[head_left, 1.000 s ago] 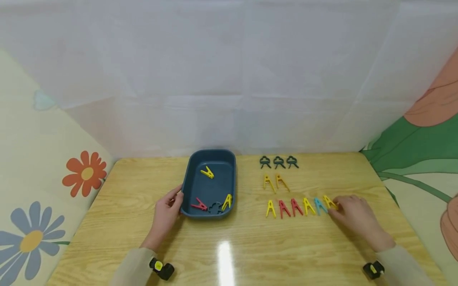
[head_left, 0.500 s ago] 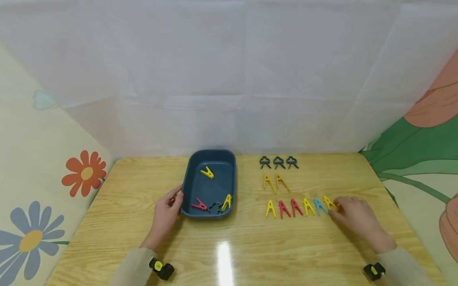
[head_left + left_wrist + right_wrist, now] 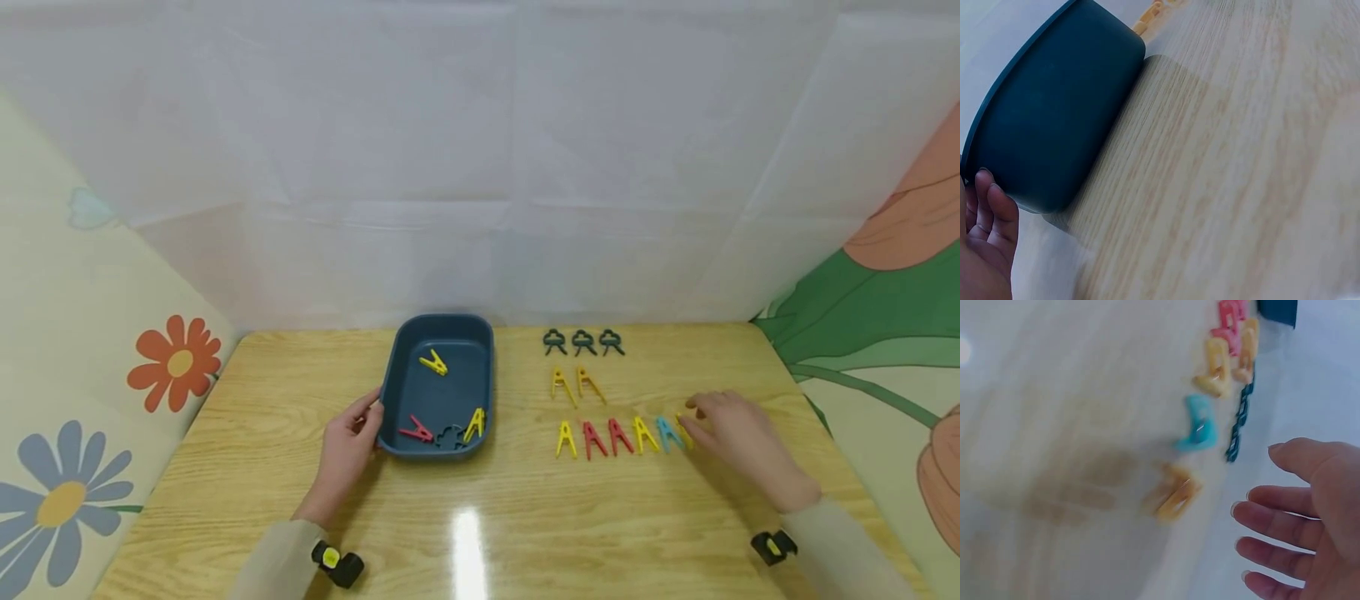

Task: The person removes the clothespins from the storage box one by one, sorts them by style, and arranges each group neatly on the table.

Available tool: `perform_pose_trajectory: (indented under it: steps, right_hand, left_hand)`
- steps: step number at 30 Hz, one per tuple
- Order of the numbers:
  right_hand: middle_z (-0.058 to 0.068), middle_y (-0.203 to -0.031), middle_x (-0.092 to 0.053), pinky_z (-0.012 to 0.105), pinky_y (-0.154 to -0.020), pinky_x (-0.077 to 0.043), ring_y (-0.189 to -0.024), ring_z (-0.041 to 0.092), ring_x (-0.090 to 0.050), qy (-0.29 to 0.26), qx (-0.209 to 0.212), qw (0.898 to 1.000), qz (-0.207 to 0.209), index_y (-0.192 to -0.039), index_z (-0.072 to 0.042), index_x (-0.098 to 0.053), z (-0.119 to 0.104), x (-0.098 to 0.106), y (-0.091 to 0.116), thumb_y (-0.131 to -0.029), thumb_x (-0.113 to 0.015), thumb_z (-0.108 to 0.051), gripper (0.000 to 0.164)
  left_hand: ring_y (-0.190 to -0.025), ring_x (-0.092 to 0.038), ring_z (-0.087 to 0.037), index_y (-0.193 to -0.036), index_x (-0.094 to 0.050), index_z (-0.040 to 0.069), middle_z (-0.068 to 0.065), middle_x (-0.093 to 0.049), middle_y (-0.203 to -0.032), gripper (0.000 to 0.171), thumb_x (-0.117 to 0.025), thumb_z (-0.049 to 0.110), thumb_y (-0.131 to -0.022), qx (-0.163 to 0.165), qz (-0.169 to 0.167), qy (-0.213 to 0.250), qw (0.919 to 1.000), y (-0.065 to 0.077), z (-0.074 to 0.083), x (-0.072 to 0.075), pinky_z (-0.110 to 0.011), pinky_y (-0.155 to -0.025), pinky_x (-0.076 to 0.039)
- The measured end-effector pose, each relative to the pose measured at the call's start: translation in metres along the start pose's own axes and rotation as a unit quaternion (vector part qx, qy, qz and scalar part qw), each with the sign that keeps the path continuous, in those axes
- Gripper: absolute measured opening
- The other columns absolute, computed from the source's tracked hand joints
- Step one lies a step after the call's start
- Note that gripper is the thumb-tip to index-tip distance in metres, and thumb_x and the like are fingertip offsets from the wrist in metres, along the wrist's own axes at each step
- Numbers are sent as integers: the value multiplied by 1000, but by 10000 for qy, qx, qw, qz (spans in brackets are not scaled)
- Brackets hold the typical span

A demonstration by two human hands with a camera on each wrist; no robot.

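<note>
Last in line: finish with a light touch

The near row on the wooden table (image 3: 562,521) ends in a yellow clip (image 3: 1180,495), just beside the blue clip (image 3: 1202,431). The right hand (image 3: 738,433) hovers over that end and partly hides the clip in the head view. It grips nothing: the right wrist view shows its fingers relaxed and spread, apart from the clip. The left hand (image 3: 348,437) holds the tray (image 3: 452,390) at its left side, fingers bent against the wall below the rim.

The step in hand looks like setting that end clip in line. To do it well, lift the fingers clear before swinging the hand away — a trailing fingertip could knock the blue clip. The yellow one seems slanted differently from it, though blur makes this hard to judge; if so, one soft nudge should do.

Among the pieces in the tray, pick out the dark clip (image 3: 452,437) with care, as it nearly blends into the floor there; the red clip (image 3: 418,429) shows up easily. Matching each piece to its own kind of row seems wise — and a steady left hand makes picking simpler
</note>
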State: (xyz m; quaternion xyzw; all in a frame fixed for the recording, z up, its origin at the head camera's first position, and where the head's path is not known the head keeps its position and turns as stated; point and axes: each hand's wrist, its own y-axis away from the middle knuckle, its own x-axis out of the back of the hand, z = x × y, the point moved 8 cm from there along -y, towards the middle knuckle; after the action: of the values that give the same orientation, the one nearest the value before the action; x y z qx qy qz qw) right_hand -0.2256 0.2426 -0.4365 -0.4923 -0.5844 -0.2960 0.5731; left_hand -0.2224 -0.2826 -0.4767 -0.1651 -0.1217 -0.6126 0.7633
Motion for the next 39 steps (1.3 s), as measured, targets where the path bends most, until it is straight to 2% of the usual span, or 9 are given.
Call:
perform_pose_trajectory:
  steps: [4, 18, 29, 35, 39]
  right_hand:
    - [8, -93, -73, 50, -76, -56, -85, 29, -66, -64, 186, 9996, -206, -107, -1, -74, -19, 3, -19, -96, -76, -24, 26]
    - [8, -100, -73, 47, -83, -57, -92, 26, -67, -410, 1018, 9934, -345, -114, -2, -73, -95, 4, -82, -99, -74, -25, 28]
    - [5, -102, -72, 43, -83, -56, -92, 23, -66, -674, 1832, 9801, -347, -115, -6, -73, -156, 6, -129, -101, -71, -27, 25]
    - [8, -114, -74, 41, -87, -57, -98, 23, -68, -684, 2250, 9702, -591, -120, -7, -73, -189, 1, -159, -105, -66, -29, 28]
    - [8, -116, -74, 42, -92, -55, -102, 24, -68, -654, 2539, 9623, -719, -121, -6, -73, -210, -5, -180, -104, -67, -27, 27]
  left_hand:
    - [-57, -54, -8, -142, -63, 1, -10, -58, -87, 37, -58, 14, -108, -69, -2, 15, 10000, 1, 1, 0, -21, -52, -48]
    - [-57, -54, -7, -140, -64, 1, -9, -58, -85, 36, -59, 13, -107, -150, 54, 84, 9998, 1, 3, 1, -21, -51, -49]
    - [-58, -54, -5, -143, -62, 0, -10, -58, -90, 38, -58, 12, -107, 110, 15, 75, 9999, -2, -5, 1, -21, -52, -48]
    - [-58, -54, -5, -141, -64, 1, -9, -58, -89, 36, -59, 12, -107, 4, 48, 109, 9999, 2, 2, 2, -21, -52, -49]
    - [-57, -54, -5, -140, -63, -2, -8, -59, -88, 36, -60, 11, -106, -89, 40, 131, 9999, 2, 5, 2, -22, -51, -49]
